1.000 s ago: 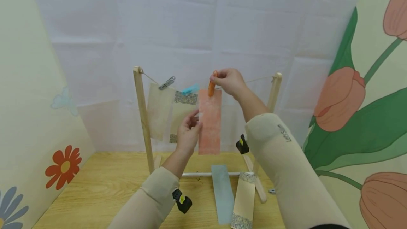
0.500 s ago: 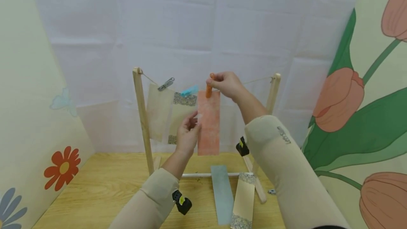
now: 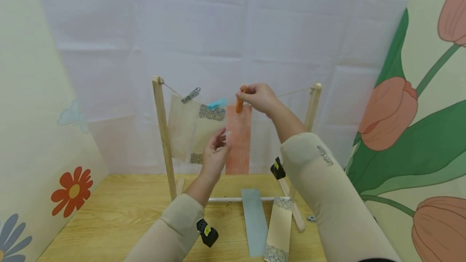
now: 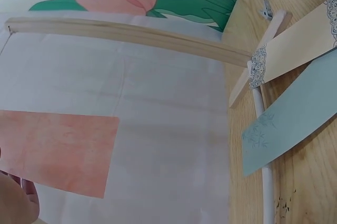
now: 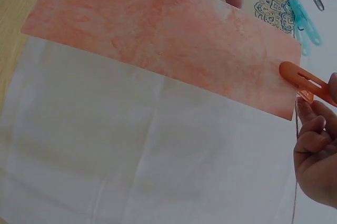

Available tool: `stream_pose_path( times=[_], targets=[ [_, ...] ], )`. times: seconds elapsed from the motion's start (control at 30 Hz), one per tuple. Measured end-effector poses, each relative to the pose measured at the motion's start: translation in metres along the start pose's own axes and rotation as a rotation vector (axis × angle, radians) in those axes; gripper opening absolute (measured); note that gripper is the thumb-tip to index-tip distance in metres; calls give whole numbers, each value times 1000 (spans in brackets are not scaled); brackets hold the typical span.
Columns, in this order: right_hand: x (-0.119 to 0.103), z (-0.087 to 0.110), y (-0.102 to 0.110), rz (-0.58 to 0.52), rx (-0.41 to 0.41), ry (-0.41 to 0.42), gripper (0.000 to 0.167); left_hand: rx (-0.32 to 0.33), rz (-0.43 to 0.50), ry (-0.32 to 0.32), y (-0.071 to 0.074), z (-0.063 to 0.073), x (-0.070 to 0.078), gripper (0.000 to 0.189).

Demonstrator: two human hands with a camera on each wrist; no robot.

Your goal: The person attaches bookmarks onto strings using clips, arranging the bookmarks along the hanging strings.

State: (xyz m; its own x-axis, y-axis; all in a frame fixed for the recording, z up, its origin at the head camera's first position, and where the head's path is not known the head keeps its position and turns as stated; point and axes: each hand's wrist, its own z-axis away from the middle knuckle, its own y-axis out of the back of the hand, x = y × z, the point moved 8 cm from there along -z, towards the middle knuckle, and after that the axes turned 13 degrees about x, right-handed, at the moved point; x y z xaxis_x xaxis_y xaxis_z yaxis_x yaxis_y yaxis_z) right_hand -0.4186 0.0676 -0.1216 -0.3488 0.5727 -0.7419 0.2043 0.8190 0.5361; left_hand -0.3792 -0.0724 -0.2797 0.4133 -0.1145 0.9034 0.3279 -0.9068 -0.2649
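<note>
In the head view, my right hand (image 3: 260, 97) pinches an orange clothespin (image 3: 239, 104) at the top of a pink paper strip (image 3: 238, 140). The right wrist view shows the clothespin's tip (image 5: 289, 71) over the strip's upper end, beside the string. My left hand (image 3: 214, 153) holds the strip's left edge with thumb and fingers; some fingers are hidden behind it. To the left, a turquoise clothespin (image 3: 217, 103) holds a patterned cream strip (image 3: 209, 132) on the line. A grey metal clip (image 3: 191, 95) holds a plain cream strip (image 3: 182, 128).
The string (image 3: 296, 91) runs between two wooden posts, left (image 3: 164, 136) and right (image 3: 314, 106). A white rod (image 3: 225, 200) joins the stand low down. On the table (image 3: 109, 221) lie a pale blue strip (image 3: 255, 221), a cream patterned strip (image 3: 279, 229) and a small metal clip (image 3: 311, 218).
My right hand and the orange clothespin have moved slightly left and down. The pink strip has shifted a little left, and its lower end has swung slightly. My left hand stays at its edge.
</note>
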Motion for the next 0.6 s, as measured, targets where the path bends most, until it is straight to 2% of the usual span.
stream_pose_path(
  times=[0.2, 0.6],
  targets=[
    [2, 1, 0, 43, -16, 13, 45, -23, 18, -44, -2, 3, 1, 52],
    [3, 2, 2, 9, -8, 15, 50, -34, 28, -46, -2, 6, 0, 54]
  ],
)
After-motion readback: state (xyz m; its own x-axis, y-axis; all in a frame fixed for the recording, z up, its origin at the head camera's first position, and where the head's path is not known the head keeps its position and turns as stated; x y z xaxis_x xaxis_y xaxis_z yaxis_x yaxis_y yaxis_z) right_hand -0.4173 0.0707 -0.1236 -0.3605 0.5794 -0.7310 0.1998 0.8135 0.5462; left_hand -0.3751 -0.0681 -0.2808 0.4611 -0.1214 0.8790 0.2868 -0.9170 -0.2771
